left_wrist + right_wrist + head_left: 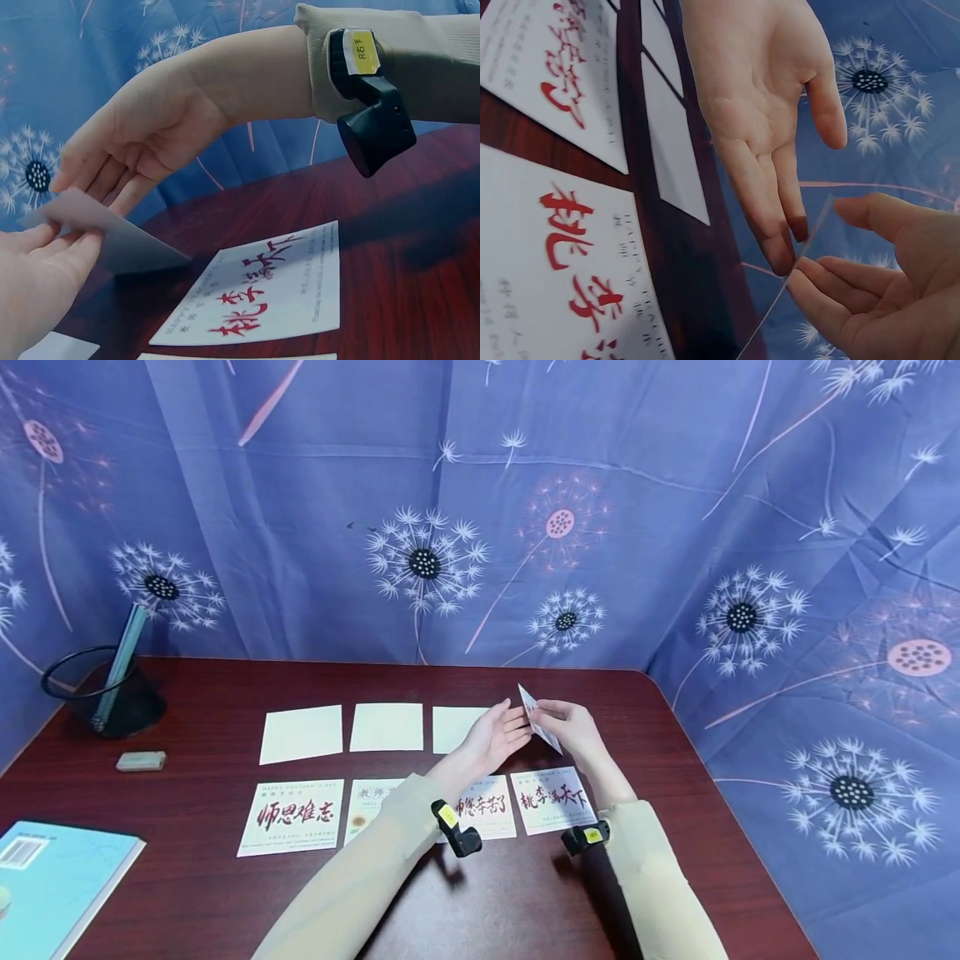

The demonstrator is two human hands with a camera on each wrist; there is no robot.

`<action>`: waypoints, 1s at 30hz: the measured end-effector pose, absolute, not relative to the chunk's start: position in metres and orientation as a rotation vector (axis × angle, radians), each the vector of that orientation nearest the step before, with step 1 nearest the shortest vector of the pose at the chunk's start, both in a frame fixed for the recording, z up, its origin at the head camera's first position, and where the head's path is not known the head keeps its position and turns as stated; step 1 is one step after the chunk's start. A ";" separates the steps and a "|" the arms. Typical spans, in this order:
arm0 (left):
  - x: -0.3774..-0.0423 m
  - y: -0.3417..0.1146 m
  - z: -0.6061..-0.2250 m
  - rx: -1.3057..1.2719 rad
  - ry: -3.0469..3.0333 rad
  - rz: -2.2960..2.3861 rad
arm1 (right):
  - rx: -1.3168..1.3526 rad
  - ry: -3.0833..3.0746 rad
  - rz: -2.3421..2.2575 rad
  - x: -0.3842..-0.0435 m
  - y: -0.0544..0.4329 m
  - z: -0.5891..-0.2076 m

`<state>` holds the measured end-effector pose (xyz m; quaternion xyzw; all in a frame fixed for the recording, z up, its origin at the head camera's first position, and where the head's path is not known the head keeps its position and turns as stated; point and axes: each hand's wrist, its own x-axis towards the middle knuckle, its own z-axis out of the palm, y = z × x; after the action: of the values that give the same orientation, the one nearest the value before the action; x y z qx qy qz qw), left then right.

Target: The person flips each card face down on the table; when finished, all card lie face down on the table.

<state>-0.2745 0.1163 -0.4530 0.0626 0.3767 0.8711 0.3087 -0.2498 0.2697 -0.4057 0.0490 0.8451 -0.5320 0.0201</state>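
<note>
My right hand (576, 731) pinches a thin card (527, 699) between thumb and fingers and holds it tilted above the right part of the table. Beside it, my left hand (483, 745) is turned palm up, its straight fingertips touching the card. In the left wrist view the card (139, 244) slants down, its lower edge close to the tabletop; the right wrist view shows the card (780, 296) nearly edge-on. Just in front lies a printed card with red characters (551, 800). A blank white card (452, 731) is partly covered by my left hand.
Two more blank cards (302, 735) (387, 727) lie along the back row. Other printed cards (294, 817) form the front row, partly behind my left sleeve. At left are a black mesh pen holder (131, 706), an eraser (141, 762) and a blue book (60, 885).
</note>
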 end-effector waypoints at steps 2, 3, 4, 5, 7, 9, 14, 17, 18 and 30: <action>-0.274 0.116 -0.451 0.203 1.002 2.300 | 0.150 2.608 -1.695 -0.249 0.270 -0.403; -0.273 0.116 -0.449 0.215 1.002 2.299 | 0.152 2.605 -1.714 -0.250 0.270 -0.402; -0.273 0.116 -0.447 0.219 0.996 2.298 | 0.158 2.595 -1.738 -0.250 0.270 -0.401; -0.270 0.116 -0.441 0.204 1.010 2.296 | 0.165 2.589 -1.757 -0.250 0.270 -0.400; -0.269 0.116 -0.437 0.208 1.004 2.291 | 0.178 2.579 -1.791 -0.250 0.270 -0.398; -0.269 0.116 -0.434 0.216 1.012 2.284 | 0.189 2.576 -1.818 -0.251 0.270 -0.396; -0.266 0.115 -0.427 0.258 1.048 2.274 | 0.180 2.578 -1.869 -0.250 0.271 -0.391; -0.265 0.115 -0.425 0.273 1.057 2.277 | 0.165 2.541 -1.927 -0.250 0.272 -0.389; -0.265 0.115 -0.425 0.274 1.059 2.278 | 0.161 2.525 -1.947 -0.250 0.272 -0.389; -0.264 0.114 -0.425 0.312 1.039 2.274 | 0.242 2.576 -2.005 -0.251 0.278 -0.391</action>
<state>-0.2645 0.1138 -0.4246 0.1180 0.3927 0.8592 0.3060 -0.2506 0.2776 -0.3907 0.0737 0.7853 -0.6111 -0.0657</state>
